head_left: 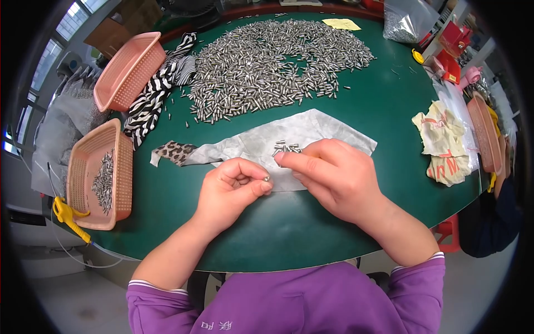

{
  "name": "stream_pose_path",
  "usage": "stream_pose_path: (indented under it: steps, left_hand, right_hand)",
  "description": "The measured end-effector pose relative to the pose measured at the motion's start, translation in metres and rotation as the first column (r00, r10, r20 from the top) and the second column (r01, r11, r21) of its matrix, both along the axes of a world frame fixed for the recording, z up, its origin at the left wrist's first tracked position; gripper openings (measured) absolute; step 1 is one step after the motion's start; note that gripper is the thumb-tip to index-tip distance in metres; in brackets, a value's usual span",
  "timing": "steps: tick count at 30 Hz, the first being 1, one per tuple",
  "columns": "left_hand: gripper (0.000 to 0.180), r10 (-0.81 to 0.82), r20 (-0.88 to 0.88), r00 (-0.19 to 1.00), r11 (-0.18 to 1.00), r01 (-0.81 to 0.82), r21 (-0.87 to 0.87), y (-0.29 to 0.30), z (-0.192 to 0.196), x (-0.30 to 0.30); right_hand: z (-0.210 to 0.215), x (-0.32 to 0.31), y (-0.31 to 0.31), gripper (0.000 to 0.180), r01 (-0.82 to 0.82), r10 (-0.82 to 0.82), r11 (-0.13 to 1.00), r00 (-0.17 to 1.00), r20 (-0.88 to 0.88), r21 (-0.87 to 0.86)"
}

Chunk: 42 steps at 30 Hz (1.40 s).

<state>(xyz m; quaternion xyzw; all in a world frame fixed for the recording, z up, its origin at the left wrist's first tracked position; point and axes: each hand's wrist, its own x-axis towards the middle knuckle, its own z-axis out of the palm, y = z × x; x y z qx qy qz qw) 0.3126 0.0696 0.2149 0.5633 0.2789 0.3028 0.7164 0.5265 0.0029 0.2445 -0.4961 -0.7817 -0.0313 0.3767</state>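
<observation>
Between the thumb and forefinger of my left hand [231, 186] is a small metal pin [267, 179], only its end showing. My right hand [339, 175] reaches over a grey-white cloth [261, 139], its thumb and forefinger at a little group of short metal pins [288, 147]. Whether those fingers grip one of the pins is hidden. The cloth lies spread on the green table [256, 234], with a leopard-print scrap [174, 152] at its left end. Beyond it spreads a large heap of the same silvery pins [245, 72].
At the left stand a pink basket [103, 100] and another basket [125, 183] holding pins, with zebra-striped fabric [147, 108] alongside. A yellow air gun [69, 217] hangs by the left edge. Crumpled cream cloth [445, 142] lies right; a bag of pins [403, 25] stands far right.
</observation>
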Motion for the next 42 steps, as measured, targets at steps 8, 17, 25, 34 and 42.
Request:
stream_pose_path:
  steps: [8, 17, 25, 34, 42]
  left_hand:
    - [0.009, 0.02, 0.048, 0.999, 0.997, -0.023, 0.068, -0.001, 0.001, 0.002]
    - [0.011, 0.235, 0.055, 0.97, 0.9, -0.239, 0.364, 0.006, 0.008, -0.006]
    - [0.007, 0.88, -0.062, 0.471, 0.15, -0.152, 0.977, 0.044, 0.057, -0.118]
    - [0.027, 0.941, -0.108, 0.32, 0.108, 0.017, 0.994, 0.03, 0.066, -0.146]
    - [0.021, 0.31, -0.351, 0.883, 0.521, 0.151, 0.84, -0.005, 0.058, -0.002]
  right_hand:
    - [0.004, 0.008, 0.0, 0.023, 0.078, -0.092, 0.988, 0.991, -0.102, -0.134]
    - [0.0, 0.018, 0.007, 0.016, 0.249, -0.263, 0.959, 0.959, -0.105, -0.132]
    - [0.003, 0.037, 0.0, 0.015, 0.203, -0.23, 0.915, 0.972, -0.038, -0.348]
    - [0.001, 0.029, 0.0, 0.019, 0.098, -0.096, 0.898, 0.995, 0.027, -0.429]
    - [0.0, 0.033, 0.0, 0.022, 0.14, -0.135, 0.849, 0.99, 0.047, -0.509]
